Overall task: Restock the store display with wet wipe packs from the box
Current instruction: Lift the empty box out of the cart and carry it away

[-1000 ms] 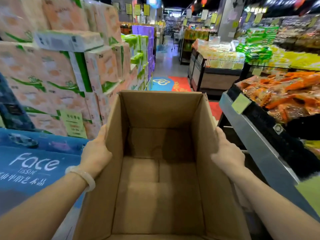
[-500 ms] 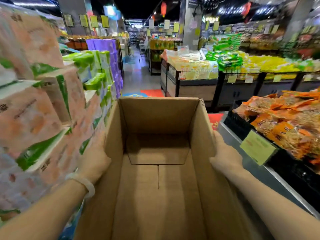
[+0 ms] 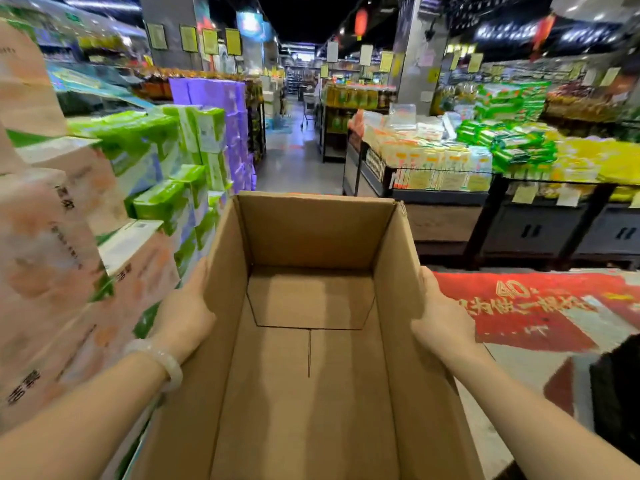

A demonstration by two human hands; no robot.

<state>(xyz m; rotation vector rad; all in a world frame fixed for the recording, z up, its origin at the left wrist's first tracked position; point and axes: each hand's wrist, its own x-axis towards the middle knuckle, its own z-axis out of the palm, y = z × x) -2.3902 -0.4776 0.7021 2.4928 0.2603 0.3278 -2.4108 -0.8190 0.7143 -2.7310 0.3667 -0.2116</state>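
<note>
I carry a brown cardboard box [image 3: 311,230] in front of me, top open, and its inside shows only bare cardboard. My left hand [image 3: 183,317], with a pale bangle on the wrist, presses flat against the box's left outer wall. Against the right outer wall lies my right hand [image 3: 441,317], fingers straight and pointing forward. No wet wipe pack shows in the box or in either hand.
Stacked pink-and-white packs [image 3: 52,254] stand close on my left, then green packs [image 3: 159,202] and purple ones [image 3: 221,98]. A display table of yellow and green goods [image 3: 443,157] is ahead right. The aisle floor runs forward, with a red floor sticker [image 3: 536,306] to the right.
I have walked forward along the aisle with the box. The blue tissue display and the orange snack bin have passed out of view. Both hands keep their place on the box walls.
</note>
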